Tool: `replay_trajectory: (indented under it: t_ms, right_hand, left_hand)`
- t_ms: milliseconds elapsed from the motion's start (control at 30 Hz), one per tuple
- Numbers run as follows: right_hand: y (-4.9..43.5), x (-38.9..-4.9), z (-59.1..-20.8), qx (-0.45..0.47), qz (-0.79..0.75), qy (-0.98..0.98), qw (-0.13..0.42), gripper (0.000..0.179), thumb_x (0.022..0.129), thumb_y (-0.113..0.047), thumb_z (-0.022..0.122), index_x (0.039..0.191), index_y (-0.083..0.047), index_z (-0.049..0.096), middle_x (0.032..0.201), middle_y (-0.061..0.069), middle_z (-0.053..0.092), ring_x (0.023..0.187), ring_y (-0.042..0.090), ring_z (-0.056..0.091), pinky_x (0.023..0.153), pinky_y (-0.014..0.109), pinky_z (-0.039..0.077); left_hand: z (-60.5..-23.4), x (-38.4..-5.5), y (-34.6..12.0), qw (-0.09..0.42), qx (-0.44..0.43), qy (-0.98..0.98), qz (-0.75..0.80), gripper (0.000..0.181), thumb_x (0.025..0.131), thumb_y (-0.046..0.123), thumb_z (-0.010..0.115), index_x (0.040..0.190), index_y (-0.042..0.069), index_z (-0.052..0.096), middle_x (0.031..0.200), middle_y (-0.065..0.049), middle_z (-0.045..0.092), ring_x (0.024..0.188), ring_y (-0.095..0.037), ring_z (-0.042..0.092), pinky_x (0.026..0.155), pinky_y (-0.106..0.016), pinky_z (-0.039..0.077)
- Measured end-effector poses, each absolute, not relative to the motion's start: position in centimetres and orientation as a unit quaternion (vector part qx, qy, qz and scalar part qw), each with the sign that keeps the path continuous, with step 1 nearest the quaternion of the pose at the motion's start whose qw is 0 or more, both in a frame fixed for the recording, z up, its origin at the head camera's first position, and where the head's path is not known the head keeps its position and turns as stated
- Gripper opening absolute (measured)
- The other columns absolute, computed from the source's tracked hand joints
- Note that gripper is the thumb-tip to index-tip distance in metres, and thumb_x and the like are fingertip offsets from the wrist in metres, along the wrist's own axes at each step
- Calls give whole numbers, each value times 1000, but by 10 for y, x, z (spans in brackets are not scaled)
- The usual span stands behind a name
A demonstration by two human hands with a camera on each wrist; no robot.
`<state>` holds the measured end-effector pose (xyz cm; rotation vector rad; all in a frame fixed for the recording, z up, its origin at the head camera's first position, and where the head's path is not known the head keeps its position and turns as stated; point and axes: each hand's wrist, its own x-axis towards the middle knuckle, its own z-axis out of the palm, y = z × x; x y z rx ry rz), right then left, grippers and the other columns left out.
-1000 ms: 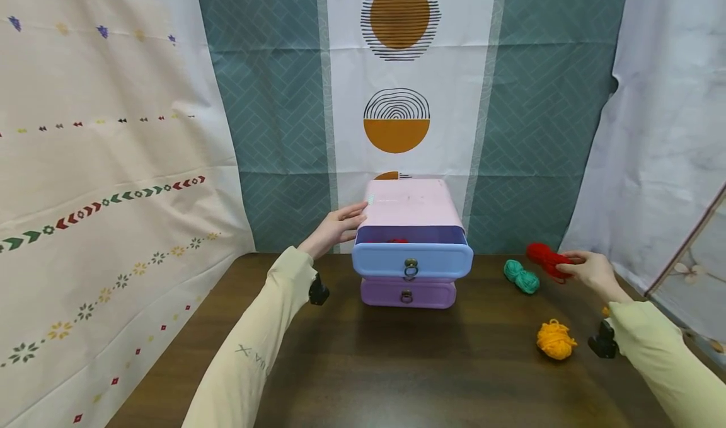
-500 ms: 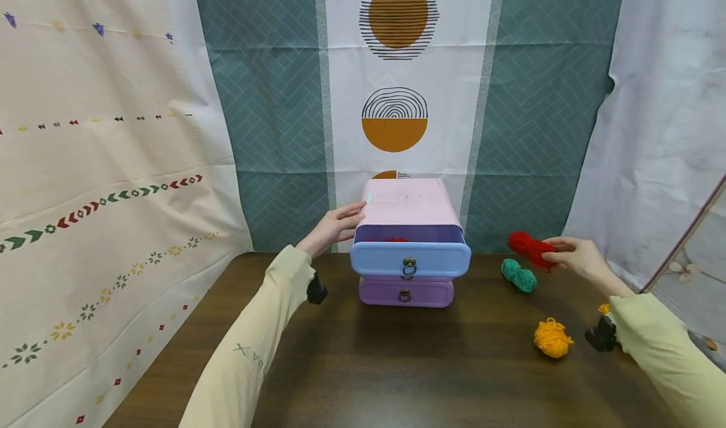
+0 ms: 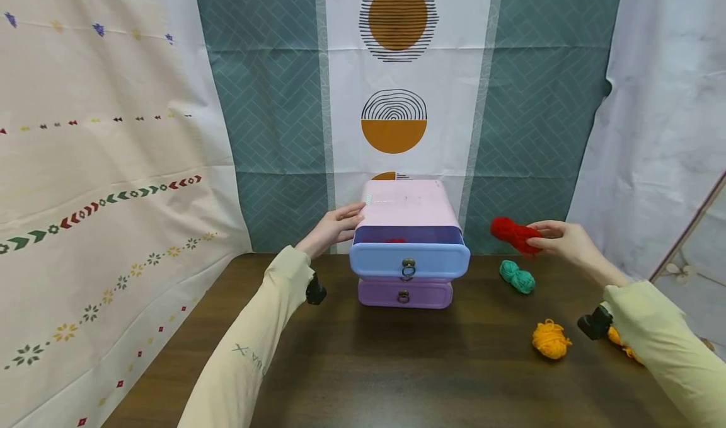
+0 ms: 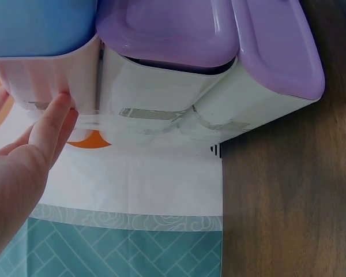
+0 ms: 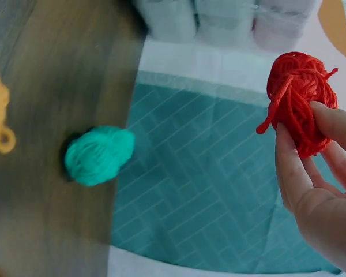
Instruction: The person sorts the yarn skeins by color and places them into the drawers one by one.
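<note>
A drawer unit with a pale pink top point(image 3: 408, 204) stands at the back of the table. Its top blue drawer point(image 3: 377, 261) is pulled out, and a bit of red yarn point(image 3: 395, 241) shows inside. My left hand point(image 3: 334, 231) touches the unit's left side with extended fingers. In the left wrist view, its fingertips point(image 4: 62, 101) lie on the pink casing beside the blue drawer. My right hand point(image 3: 570, 244) pinches a red yarn skein point(image 3: 513, 233) between thumb and fingers, raised above the table and right of the unit. A loose strand hangs from the skein point(image 5: 300, 95).
A teal yarn skein point(image 3: 517, 277) lies on the table below the right hand. Nearer is a yellow yarn ball point(image 3: 551, 340), with more yellow yarn point(image 3: 621, 341) partly behind the right sleeve. Purple drawers point(image 4: 173, 29) sit under the blue one. Curtains point(image 3: 272, 132) hang behind.
My right hand has carried the red yarn skein up and to the left, toward the drawer unit. The left hand has stayed against the unit's side.
</note>
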<state>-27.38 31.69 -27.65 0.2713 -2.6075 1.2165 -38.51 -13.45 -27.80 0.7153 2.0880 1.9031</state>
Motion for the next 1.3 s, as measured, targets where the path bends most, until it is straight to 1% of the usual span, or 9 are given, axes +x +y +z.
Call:
replay_trajectory:
  t_ms: [233,400,567,767,833,967,1067,1300]
  right_hand:
    - [299,-267,-259,109,434,-885,130,43,86,-24,64,117,6,53,103,17,62,80,16,59,67,24,49]
    - [288,-263,-249,124,433,-883,130,42,86,-25,65,116,3,55,101,17,62,80,19,59,68,26,48]
    - [281,-264,-241,139,426,-884,131,41,86,-24,64,117,2,56,100,16,63,80,21,59,69,26,48]
    - [272,-268,-231,140,433,-881,130,42,85,-28,64,118,-3,58,100,10,64,85,22,58,76,35,45]
    - [267,-268,-227,155,432,-879,127,41,86,-27,63,119,-3,57,101,10,64,87,22,57,78,40,44]
    - [256,-266,-220,182,432,-874,126,38,87,-21,63,118,-2,57,102,11,63,89,22,56,79,43,43]
    - [244,-264,-214,193,429,-873,126,35,86,-20,65,116,-2,60,101,11,64,91,20,56,78,41,44]
    - [223,-266,-206,234,430,-865,109,33,86,-17,65,114,-1,60,102,13,63,92,23,57,75,36,48]
  left_hand:
    - [-280,-387,-136,112,248,715,644,48,94,20,53,139,14,38,135,-12,38,114,-24,46,90,-39,39]
    - [-281,-389,-136,115,251,715,642,48,94,19,52,139,13,37,135,-12,38,114,-26,46,91,-39,39]
    - [-280,-390,-134,110,245,720,641,49,93,21,54,139,14,39,134,-10,39,113,-23,47,89,-37,40]
    - [-280,-391,-133,106,243,723,638,49,93,21,53,139,14,38,134,-11,39,113,-23,46,89,-38,41]
    - [-280,-391,-132,107,240,722,640,48,93,20,53,139,14,39,134,-11,39,113,-23,46,89,-38,40]
    - [-280,-392,-132,107,237,720,643,48,92,21,55,138,14,40,133,-10,41,113,-22,47,90,-39,40]
    - [-280,-392,-132,108,236,719,645,48,92,21,55,138,15,40,133,-9,40,112,-22,48,90,-39,39]
    - [-280,-391,-132,108,238,720,643,48,92,21,55,138,15,40,134,-10,39,113,-23,47,91,-40,38]
